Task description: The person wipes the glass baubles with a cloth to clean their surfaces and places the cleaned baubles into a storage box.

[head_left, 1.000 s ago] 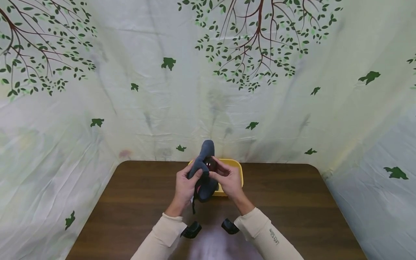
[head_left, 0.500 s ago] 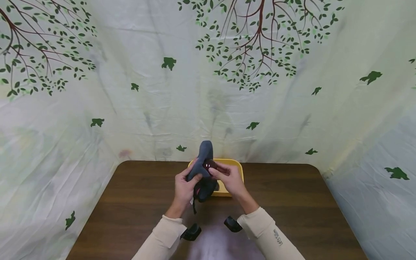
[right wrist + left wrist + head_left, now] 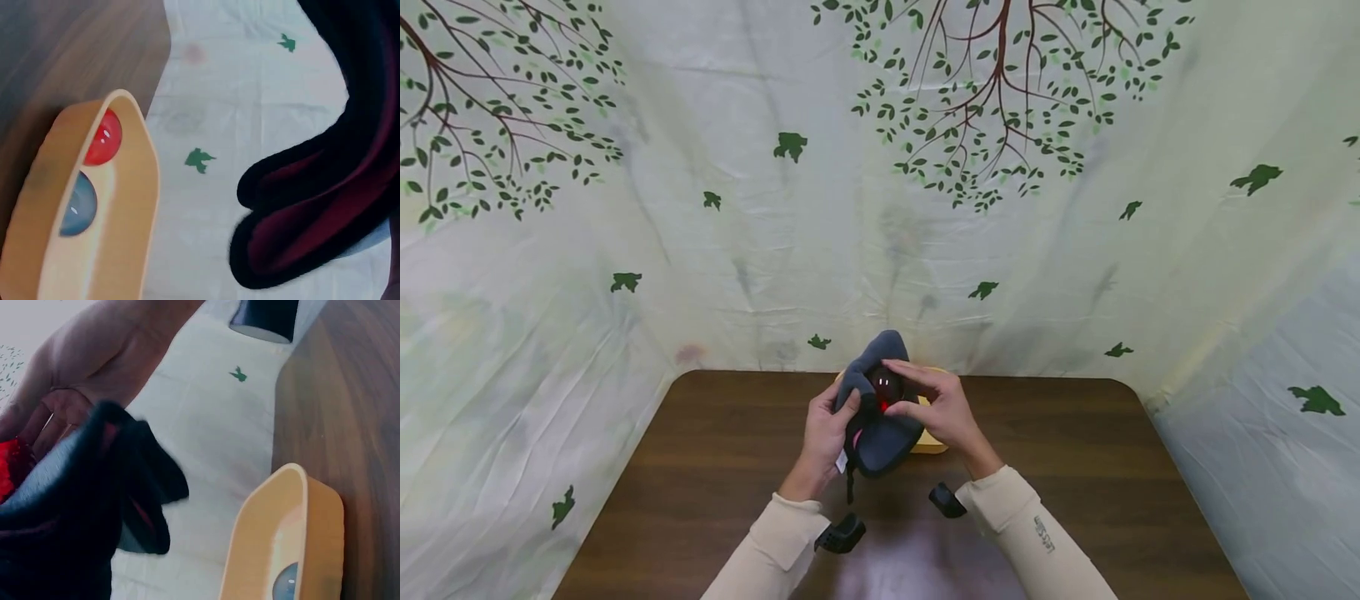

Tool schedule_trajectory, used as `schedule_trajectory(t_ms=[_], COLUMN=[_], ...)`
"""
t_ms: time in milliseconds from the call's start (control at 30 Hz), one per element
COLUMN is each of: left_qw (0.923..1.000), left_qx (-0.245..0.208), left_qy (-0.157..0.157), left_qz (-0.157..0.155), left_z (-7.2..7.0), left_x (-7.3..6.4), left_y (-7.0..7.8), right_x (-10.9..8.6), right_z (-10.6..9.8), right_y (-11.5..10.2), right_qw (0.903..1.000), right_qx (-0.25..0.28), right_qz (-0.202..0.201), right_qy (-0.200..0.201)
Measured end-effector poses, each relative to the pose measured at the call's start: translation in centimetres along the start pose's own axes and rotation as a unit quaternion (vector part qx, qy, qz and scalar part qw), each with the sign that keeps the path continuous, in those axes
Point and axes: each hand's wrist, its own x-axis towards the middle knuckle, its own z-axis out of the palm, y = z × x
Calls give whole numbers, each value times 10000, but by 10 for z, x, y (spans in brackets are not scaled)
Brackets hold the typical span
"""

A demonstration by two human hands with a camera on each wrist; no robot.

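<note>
My left hand (image 3: 824,425) grips a soft, dark blue-grey fabric item (image 3: 887,446) with a dark pink lining and a hanging black cord. A shiny dark ball (image 3: 886,382) with a red glow at its lower edge sits in its folds. On the ball's right side my right hand (image 3: 951,404) holds it between fingers above and thumb below. In the left wrist view, my right hand (image 3: 94,356) reaches behind the fabric (image 3: 62,512) toward a bright red, glittering surface (image 3: 9,465). The right wrist view shows the pink-lined fabric folds (image 3: 300,237); the fingers are hidden there.
Behind the fabric, a yellow tray (image 3: 932,447) stands near the brown table's (image 3: 737,458) far edge. A red ball (image 3: 105,140) and a blue-grey ball (image 3: 81,206) lie inside it. A leaf-printed cloth backdrop (image 3: 760,250) hangs beyond the table.
The fabric's lower part has swung to the right and covers more of the tray. My right hand's fingers and thumb have spread wider around the ball, where a red glow now shows.
</note>
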Motion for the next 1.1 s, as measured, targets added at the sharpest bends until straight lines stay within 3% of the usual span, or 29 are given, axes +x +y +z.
schedule_trajectory(t_ms=[100,233,400,500,567,667,767,900,1000,1100], left_qw=[9998,9966,9798,9716,9746,9840,9925,9974,9978,9968], left_qx=[180,503,1113,1415,1393,1227,930,579,557,583], left_qy=[8,-81,-387,-385,-267,36,267,383,297,107], left_qz=[121,645,1614,1859,1735,1292,744,186,185,542], left_z=[0,0,-1,-1,-2,-1,0,-1,-4,-6], left_x=[-2,-3,-2,-1,-1,0,1,2,2,2], left_y=[-2,-6,-7,-7,-7,-6,-3,1,1,-2], right_x=[-4,-10,-11,-9,-9,-11,-14,-15,-15,-15], right_z=[6,16,25,26,26,27,27,26,25,25], right_y=[6,16,16,15,14,16,19,23,26,25], right_qw=[9983,9861,9566,9475,9494,9581,9686,9839,9897,9880], right_qx=[382,691,1034,1176,1217,1242,1285,1192,1067,1025], right_qz=[282,1152,2242,2480,2420,2110,1646,878,454,601], right_qy=[325,973,1549,1642,1589,1486,1347,1001,845,990])
